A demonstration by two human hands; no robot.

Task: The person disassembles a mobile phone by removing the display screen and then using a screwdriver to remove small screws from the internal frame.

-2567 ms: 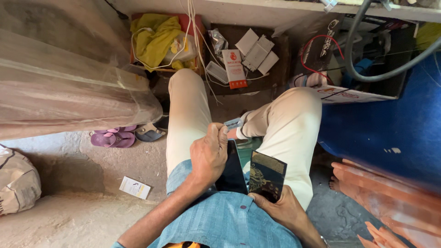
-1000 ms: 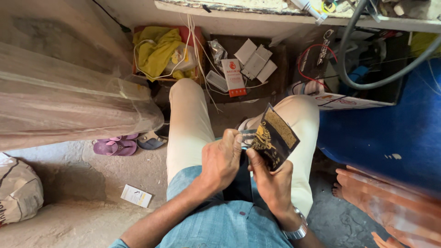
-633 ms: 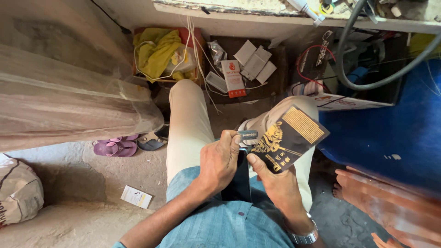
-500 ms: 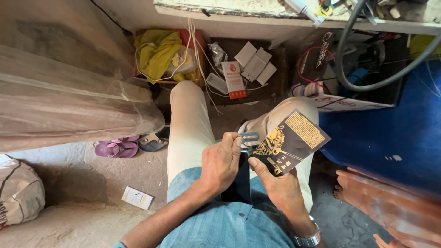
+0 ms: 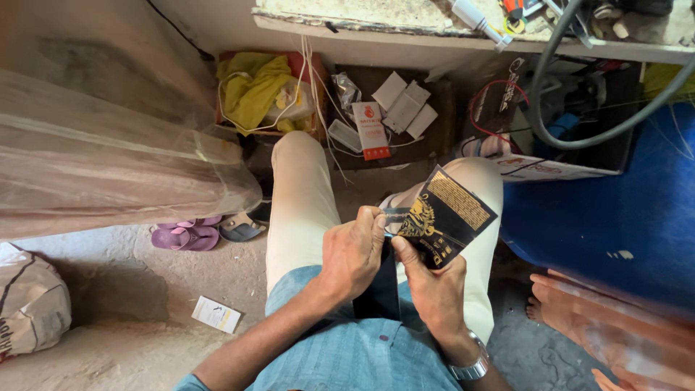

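Over the lap of a seated person in pale trousers and a blue shirt, two bare hands meet around a small black packet with gold print (image 5: pixel 443 216). That packet sits tilted above the person's right knee, its far corner pointing away from the body. Its near lower edge is pinched by the right hand (image 5: pixel 428 289), thumb on the printed face and fingers curled behind, so the packet stands up and outward from that hold. From the other side, the left hand (image 5: pixel 352 253) closes its fingertips on the packet's near corner, where a thin dark strip (image 5: pixel 395 215) shows between finger and thumb; whether that strip is part of the packet cannot be told. Both hands are closed tight, touching each other. A metal watch (image 5: pixel 469 362) rings the right wrist. On the concrete floor lie purple sandals (image 5: pixel 187 234) and a small white card (image 5: pixel 216 314). Ahead, white boxes (image 5: pixel 404 108) and a yellow cloth (image 5: pixel 253 88) sit under a shelf.
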